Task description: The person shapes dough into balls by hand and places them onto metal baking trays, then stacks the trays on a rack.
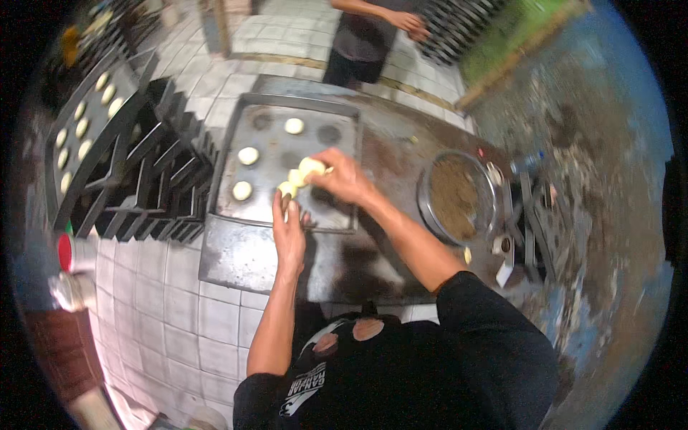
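Gripping dough pieces (pixel 309 169), my right hand (pixel 342 175) could drop one; left hand (pixel 288 228) lies open beside the tray (pixel 337 122).

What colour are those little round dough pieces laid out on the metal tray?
Pale cream, almost white, seen in the head view: the dough rounds lie on the dark grey baking tray.

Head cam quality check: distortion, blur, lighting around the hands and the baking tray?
Head view: strong fisheye, the dark metal baking tray and white floor tiles bow toward the black rim. Right hand holding pale dough pieces is slightly soft; left hand sharper. Lighting dim and uneven: tiles brightest, the right side murky. The round metal bowl of brown filling is smeared.
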`<state>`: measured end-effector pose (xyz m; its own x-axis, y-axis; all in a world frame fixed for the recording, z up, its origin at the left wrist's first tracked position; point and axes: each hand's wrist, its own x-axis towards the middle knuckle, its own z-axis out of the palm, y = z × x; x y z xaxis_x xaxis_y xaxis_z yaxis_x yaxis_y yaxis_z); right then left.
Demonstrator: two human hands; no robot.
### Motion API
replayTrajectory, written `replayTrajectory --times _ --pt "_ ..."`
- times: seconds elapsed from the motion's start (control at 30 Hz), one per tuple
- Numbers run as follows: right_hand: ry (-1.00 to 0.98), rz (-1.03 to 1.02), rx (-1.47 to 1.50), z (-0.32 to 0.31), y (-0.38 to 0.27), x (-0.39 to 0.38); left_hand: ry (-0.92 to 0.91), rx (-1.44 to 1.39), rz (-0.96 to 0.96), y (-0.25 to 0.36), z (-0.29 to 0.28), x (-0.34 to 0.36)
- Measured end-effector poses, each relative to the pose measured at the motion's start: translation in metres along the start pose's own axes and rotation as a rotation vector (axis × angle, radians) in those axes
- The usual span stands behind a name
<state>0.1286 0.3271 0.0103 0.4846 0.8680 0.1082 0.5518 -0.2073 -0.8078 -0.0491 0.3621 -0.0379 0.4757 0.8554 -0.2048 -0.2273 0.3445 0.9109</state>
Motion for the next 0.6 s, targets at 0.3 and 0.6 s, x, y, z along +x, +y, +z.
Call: replayTrajectory --times 0.3,0.6 --pt "0.417 0.342 0.291 -0.077 0.021 -0.31 -0.286 0.125 -0.158 -0.056 0.156 -0.191" --pt "0.651 0.246 0.702 -0.145 0.048 -0.39 -0.43 0.225 -0.23 -0.107 0.183 -0.253"
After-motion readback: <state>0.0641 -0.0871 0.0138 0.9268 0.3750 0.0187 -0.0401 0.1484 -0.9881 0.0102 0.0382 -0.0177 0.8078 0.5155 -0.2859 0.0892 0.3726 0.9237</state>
